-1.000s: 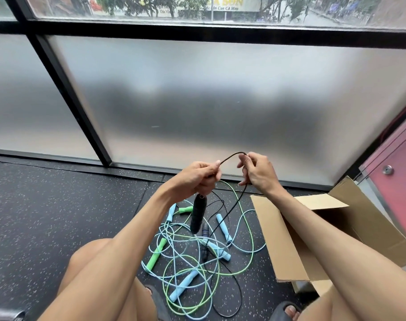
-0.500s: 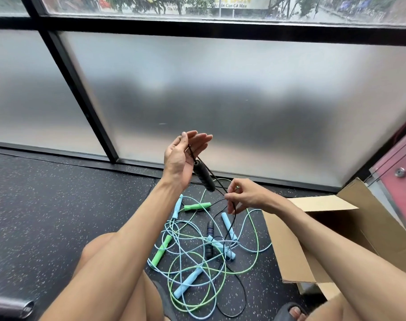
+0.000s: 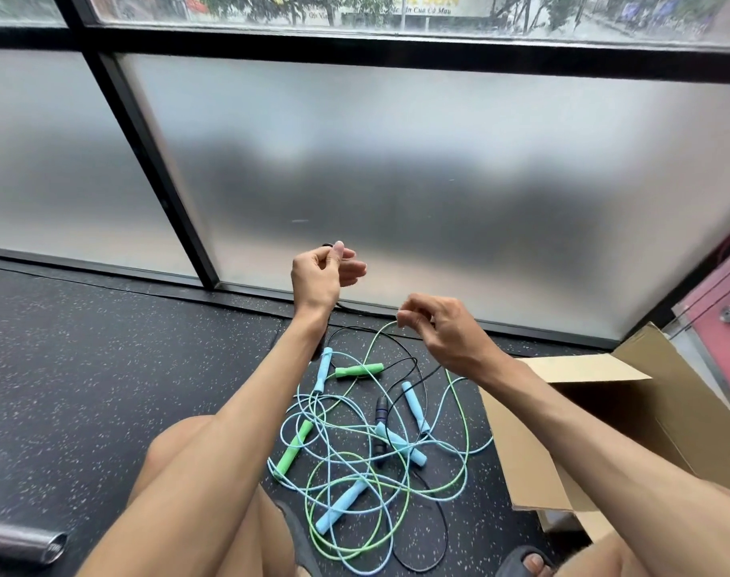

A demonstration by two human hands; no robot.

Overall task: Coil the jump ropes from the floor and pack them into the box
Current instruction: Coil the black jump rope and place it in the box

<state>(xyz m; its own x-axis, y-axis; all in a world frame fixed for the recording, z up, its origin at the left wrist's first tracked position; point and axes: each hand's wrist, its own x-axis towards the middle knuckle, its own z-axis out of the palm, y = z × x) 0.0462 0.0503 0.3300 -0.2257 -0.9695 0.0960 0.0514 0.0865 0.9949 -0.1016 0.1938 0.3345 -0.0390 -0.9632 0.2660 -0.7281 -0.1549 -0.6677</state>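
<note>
Tangled jump ropes lie on the dark speckled floor between my knees: a green rope (image 3: 463,431) with green handles (image 3: 359,370), light blue ropes with blue handles (image 3: 415,406), and a black rope (image 3: 413,364) whose one handle (image 3: 381,410) lies in the pile. My left hand (image 3: 319,276) is raised above the pile and closed around the other black handle, which is mostly hidden in the palm. My right hand (image 3: 438,331) is lower and to the right, its fingertips pinching the thin black cord. An open cardboard box (image 3: 517,451) stands to the right.
A frosted glass wall with black frames (image 3: 155,168) closes the far side. A pink door (image 3: 725,301) is at the right behind the box. A metal tube (image 3: 22,543) lies at the lower left. My knees and a sandalled foot (image 3: 521,564) are at the bottom.
My left hand has closed over the black handle and turned, so the handle no longer hangs out. My right hand moved right and slightly up along the black cord.
</note>
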